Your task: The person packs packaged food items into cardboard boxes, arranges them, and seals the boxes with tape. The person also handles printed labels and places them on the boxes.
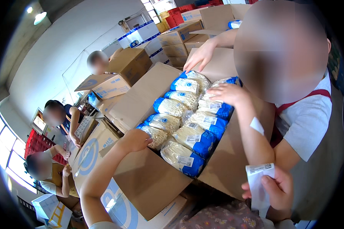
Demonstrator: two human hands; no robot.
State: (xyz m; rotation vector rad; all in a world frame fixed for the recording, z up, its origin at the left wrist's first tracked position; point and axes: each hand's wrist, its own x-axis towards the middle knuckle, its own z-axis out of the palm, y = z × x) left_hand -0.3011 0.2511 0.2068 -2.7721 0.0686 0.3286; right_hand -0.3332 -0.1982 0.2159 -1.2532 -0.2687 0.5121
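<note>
An open cardboard box (157,180) holds two rows of blue and clear plastic packs of pale enoki-like mushrooms (172,107), several with white labels. My left hand (136,140) reaches over the near left corner of the box, touching the nearest pack of the left row; whether its fingers grip the pack is unclear. In my right hand (278,184), at the lower right, is a strip of white printed labels (258,183), pinched between thumb and fingers. A co-worker's two hands, apart from mine, rest on packs at the far end of the box.
The co-worker (306,123) stands close on the right, a white label stuck on one forearm. Closed cartons (94,154) stand left of the box, with others stacked behind it (175,37). Several more people work at the left. Red crates (37,143) stand near the window.
</note>
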